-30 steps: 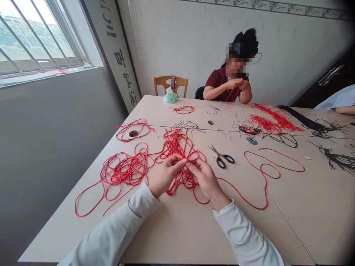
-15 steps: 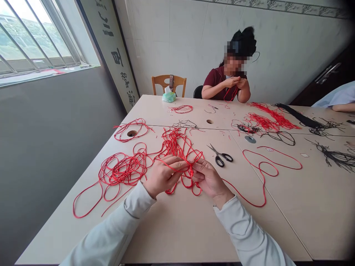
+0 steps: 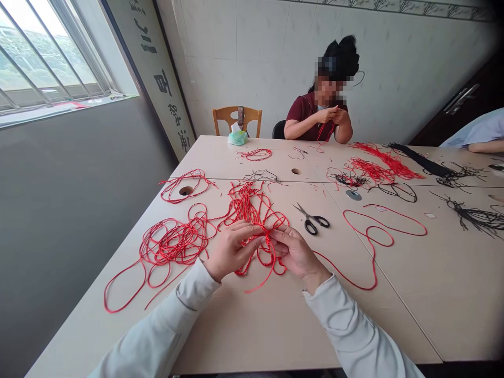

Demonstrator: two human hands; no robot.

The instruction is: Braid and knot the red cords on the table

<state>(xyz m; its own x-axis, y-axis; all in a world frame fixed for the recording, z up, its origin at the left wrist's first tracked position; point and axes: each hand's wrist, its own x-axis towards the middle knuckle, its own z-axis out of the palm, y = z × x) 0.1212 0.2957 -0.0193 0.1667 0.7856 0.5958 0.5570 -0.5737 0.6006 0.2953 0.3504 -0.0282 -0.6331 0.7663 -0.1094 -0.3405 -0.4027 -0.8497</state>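
Observation:
Above the near part of the table, my left hand [image 3: 235, 248] and my right hand [image 3: 293, 251] meet at a knotted red cord [image 3: 268, 235]. Fingers of both hands are pinched on it, the left from one side and the right from the other. A loose cord end hangs from the knot, curving down and left over the table. Behind and below my fingers lies a bundle of twisted red cords [image 3: 246, 206], partly hidden by the hands. Scissors [image 3: 313, 219] with black handles rest beyond my right hand, blades pointing away to the left.
A tangled red cord coil [image 3: 173, 244] spreads left of my hands. One long red cord [image 3: 375, 257] winds across the table's right side. Black cords [image 3: 478, 215] lie far right. Across the table [image 3: 236, 325] sits a person [image 3: 317, 115] handling red cord. A tissue pack [image 3: 238, 137] stands near the back edge.
The loose red end that lay across my left fingers now hangs down below the knot. Both hands keep nearly the same place and grip; the view has shifted slightly.

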